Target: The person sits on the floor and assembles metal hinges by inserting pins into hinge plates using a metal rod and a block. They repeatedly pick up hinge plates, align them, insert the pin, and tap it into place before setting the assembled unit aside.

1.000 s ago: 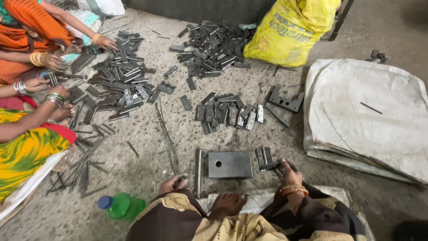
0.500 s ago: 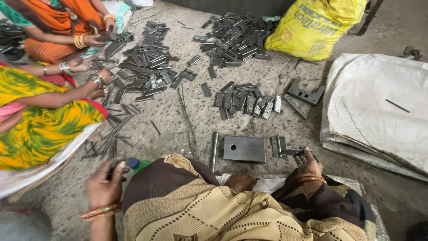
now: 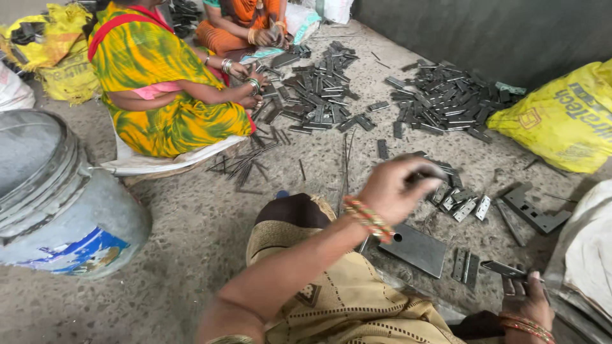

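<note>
Hinge leaf in right hand, floor work, pic 4 o'clock.
Right grip pinched shut on flat grey hinge leaf, low over floor. Left hand raised at centre, blurred, fingers curled on small dark piece; grip closed, item unclear. Steel plate w/ hole between hands. Loose hinges at 2 o'clock of plate. Yellow sack at 2 o'clock, metal drum at 9 o'clock. Co-workers at 11 o'clock by hinge pile.
</note>
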Demonstrator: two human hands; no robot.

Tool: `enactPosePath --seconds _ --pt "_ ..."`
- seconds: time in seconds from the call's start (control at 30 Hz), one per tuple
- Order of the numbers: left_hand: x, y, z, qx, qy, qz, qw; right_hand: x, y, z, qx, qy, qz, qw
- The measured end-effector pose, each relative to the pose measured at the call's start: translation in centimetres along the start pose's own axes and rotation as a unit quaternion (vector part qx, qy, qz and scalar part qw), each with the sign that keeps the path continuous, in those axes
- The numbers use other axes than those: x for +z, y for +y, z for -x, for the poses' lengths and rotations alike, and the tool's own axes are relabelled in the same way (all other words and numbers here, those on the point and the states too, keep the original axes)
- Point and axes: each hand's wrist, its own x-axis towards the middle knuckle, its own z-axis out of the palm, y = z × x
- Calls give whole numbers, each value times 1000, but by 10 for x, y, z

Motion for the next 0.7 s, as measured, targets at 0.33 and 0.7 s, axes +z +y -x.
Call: enactPosePath --seconds 0.33,0.7 --pt "230 -168 18 -145 -210 -171 952 21 -4 2 -65 -122 90 986" --pt "210 -183 56 -234 -222 -35 946 75 4 43 -114 -20 282 952"
